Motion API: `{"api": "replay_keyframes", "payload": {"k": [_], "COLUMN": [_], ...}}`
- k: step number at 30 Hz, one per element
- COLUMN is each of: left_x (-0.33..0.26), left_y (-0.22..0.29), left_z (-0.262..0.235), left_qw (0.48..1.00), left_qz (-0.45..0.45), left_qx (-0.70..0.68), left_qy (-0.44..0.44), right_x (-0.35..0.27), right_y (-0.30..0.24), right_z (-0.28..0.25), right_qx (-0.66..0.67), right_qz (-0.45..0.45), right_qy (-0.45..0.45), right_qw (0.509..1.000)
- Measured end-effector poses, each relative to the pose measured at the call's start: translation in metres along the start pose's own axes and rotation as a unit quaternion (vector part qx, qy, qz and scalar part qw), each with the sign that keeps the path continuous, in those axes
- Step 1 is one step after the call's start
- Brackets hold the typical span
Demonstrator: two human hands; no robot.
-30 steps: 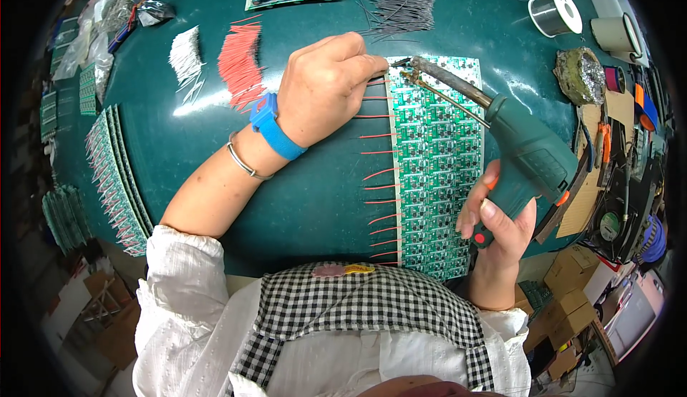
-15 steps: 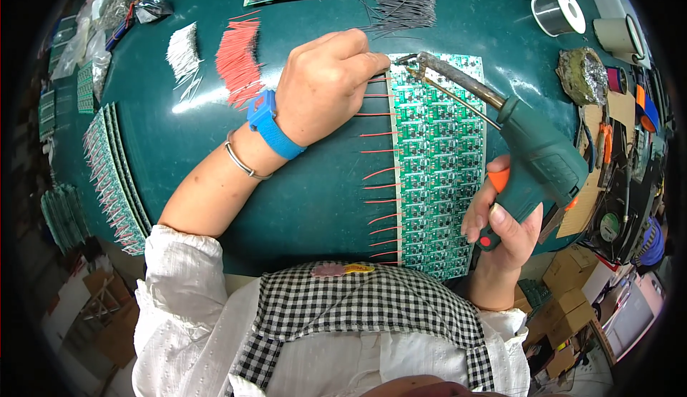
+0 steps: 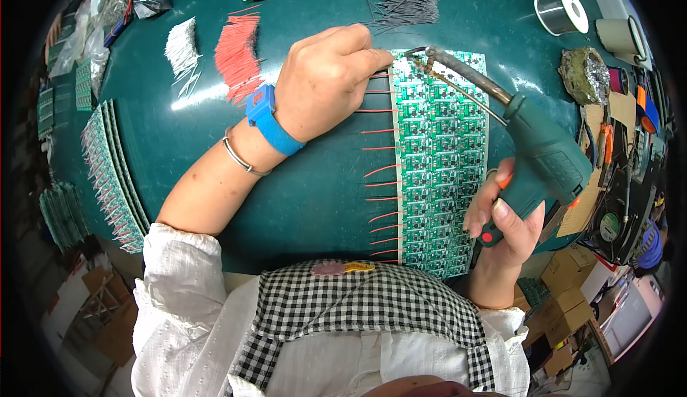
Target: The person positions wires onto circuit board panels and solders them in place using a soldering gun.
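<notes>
A green circuit board panel (image 3: pixel 440 175) lies lengthwise in front of me, with several red wires (image 3: pixel 379 149) sticking out from its left edge. My left hand (image 3: pixel 333 75) is closed in a pinch at the panel's far left corner. A short black wire (image 3: pixel 413 51) shows between its fingertips and the iron's tip. My right hand (image 3: pixel 512 222) grips the handle of a green soldering iron gun (image 3: pixel 540 157) at the panel's right side. The gun's metal barrel reaches over the far end of the panel, its tip just right of my left fingertips. The exact contact is too small to tell.
Bundles of white wires (image 3: pixel 182 46), red wires (image 3: pixel 238 57) and black wires (image 3: pixel 408 0) lie farther back. A solder wire spool (image 3: pixel 562 12) and a foil-wrapped lump (image 3: pixel 583 75) stand at the right. Wired panels (image 3: pixel 114 175) stand on edge at the left.
The iron's tip has shifted slightly away and to the right. My right index finger covers more of the orange trigger. My left hand stays pinched at the same corner.
</notes>
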State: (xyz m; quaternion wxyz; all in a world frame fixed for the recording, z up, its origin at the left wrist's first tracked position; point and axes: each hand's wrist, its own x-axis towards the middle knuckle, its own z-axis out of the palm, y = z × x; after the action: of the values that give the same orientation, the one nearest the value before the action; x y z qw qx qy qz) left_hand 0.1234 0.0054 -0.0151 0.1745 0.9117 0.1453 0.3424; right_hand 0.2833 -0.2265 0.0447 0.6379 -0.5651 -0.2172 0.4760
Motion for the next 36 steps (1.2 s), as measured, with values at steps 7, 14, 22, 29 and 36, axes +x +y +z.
{"api": "replay_keyframes", "payload": {"k": [7,14,22,29,36], "left_x": [-0.001,0.001,0.001,0.0,0.002], "left_y": [0.0,0.001,0.002,0.004,0.003], "left_z": [0.0,0.0,0.002,0.003,0.004], "left_qw": [1.0,1.0,1.0,0.999,0.997], "left_qz": [0.008,0.012,0.019,0.015,0.019], "left_qx": [0.0,0.007,0.021,0.038,0.057], "left_qy": [0.003,0.002,0.008,0.002,0.041], "right_x": [0.001,0.0,-0.007,-0.013,-0.017], "right_y": [0.0,-0.002,-0.008,-0.007,-0.007], "right_z": [0.002,0.0,-0.003,-0.008,-0.012], "right_qx": [-0.011,0.016,0.027,0.034,0.035], "right_qz": [-0.001,-0.019,-0.028,-0.023,-0.024], "right_qy": [-0.01,-0.012,-0.002,0.004,0.005], "right_qw": [1.0,1.0,0.999,0.999,0.999]}}
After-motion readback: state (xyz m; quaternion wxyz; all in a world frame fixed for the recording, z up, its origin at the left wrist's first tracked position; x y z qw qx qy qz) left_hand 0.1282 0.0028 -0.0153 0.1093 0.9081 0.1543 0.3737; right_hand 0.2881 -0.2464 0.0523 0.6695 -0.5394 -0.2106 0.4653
